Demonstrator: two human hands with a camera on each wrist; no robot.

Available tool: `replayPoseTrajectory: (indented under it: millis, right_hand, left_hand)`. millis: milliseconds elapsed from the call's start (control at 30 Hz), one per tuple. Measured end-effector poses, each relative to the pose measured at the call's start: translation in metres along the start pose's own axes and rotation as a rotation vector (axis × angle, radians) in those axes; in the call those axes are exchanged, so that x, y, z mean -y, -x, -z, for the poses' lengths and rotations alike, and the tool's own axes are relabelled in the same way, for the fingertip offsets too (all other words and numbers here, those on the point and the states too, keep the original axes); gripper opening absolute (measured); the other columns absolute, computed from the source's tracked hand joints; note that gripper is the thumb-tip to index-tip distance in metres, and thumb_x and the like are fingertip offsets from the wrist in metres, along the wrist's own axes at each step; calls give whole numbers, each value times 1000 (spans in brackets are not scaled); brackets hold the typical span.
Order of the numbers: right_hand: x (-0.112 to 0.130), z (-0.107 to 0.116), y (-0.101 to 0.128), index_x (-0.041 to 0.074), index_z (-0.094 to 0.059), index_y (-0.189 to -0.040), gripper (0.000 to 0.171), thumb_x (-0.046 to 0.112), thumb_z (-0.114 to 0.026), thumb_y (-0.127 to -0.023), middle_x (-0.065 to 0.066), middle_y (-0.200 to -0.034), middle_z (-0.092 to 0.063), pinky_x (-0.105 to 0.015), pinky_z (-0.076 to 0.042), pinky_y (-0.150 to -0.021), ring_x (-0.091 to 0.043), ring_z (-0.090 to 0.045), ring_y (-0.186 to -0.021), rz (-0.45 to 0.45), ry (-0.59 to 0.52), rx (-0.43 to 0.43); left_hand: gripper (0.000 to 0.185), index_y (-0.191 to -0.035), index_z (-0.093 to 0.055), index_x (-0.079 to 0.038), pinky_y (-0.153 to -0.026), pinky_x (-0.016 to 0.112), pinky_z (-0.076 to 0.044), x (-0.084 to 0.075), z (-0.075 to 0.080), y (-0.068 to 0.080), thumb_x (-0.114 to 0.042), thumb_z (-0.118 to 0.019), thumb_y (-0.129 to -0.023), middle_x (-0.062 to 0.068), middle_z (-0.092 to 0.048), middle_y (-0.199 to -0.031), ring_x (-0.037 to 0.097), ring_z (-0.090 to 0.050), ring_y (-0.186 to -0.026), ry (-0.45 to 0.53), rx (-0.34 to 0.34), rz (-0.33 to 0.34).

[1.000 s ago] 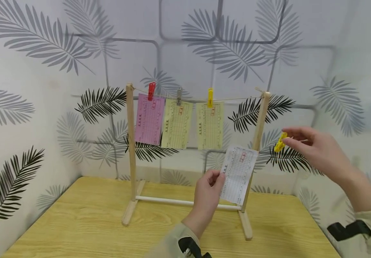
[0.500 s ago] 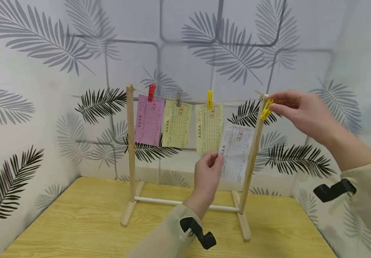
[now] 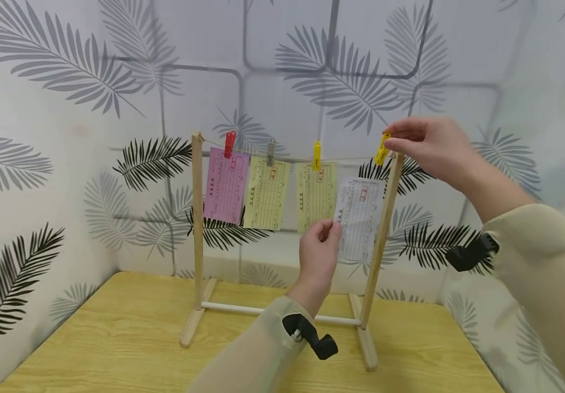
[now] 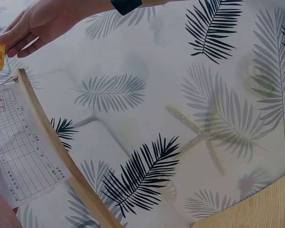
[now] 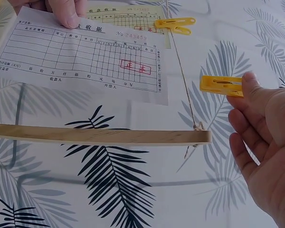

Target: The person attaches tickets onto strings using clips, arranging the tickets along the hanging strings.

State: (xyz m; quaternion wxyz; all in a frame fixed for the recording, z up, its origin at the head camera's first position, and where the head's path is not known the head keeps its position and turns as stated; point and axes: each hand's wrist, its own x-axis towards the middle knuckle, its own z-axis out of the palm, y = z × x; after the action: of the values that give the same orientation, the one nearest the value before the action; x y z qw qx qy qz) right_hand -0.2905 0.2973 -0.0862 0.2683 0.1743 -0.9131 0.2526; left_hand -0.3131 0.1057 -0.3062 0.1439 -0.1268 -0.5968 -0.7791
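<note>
White slip (image 3: 359, 218): grey printed grid, red stamp. Loose clothespin (image 3: 382, 149): yellow. Hung slips: one pink (image 3: 226, 185), two pale yellow (image 3: 266, 194). Pegs on the string: red (image 3: 229, 144), grey (image 3: 270, 152), yellow (image 3: 317, 155). Rack (image 3: 197, 218): light natural wood. Tabletop (image 3: 115, 349): yellow wood grain. Wall (image 3: 66, 82): white, printed with grey and black palm leaves and grey rounded lines. Sleeves (image 3: 547, 273): beige.

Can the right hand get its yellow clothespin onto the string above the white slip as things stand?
Probably yes. The right hand holds the yellow clothespin just beside the string, with nothing between; the left hand holds the white slip up there.
</note>
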Motion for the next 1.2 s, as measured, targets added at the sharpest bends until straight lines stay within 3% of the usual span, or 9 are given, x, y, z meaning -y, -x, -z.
replayPoseTrajectory:
  millis: [233,567,900,1200]
  right_hand:
    - [5,-4,-13,9,-77,-136,36,33,-75,-109,-15,-129,-78,-21,-50,-85,-27,-70,-117,6,-8,19]
    - [9,-9,-29,8,-77,-133,35,33,-75,-109,-14,-127,-77,-31,-49,-88,-26,-67,-119,-15,1,27]
    - [11,-13,-40,8,-79,-128,30,31,-75,-108,-14,-120,-78,-32,-50,-79,-25,-64,-107,-30,47,32]
    - [5,-18,-46,6,-80,-124,27,28,-74,-109,-15,-115,-78,-31,-51,-74,-28,-63,-100,-27,70,28]
  left_hand:
    - [9,-110,-79,-12,-83,32,-53,-3,-7,-8,-18,-73,-109,-2,-72,-102,14,-62,-93,58,-26,25]
    - [7,-109,-79,-14,-86,34,-54,-4,-16,-15,-17,-72,-110,-2,-72,-105,16,-63,-98,100,-37,48]
    - [9,-110,-79,-17,-87,36,-56,-7,-21,-22,-21,-71,-111,-2,-73,-107,16,-65,-98,69,-43,58]
    - [10,-112,-80,-12,-84,32,-54,-7,-24,-27,-18,-73,-110,-2,-73,-104,13,-64,-95,84,-48,22]
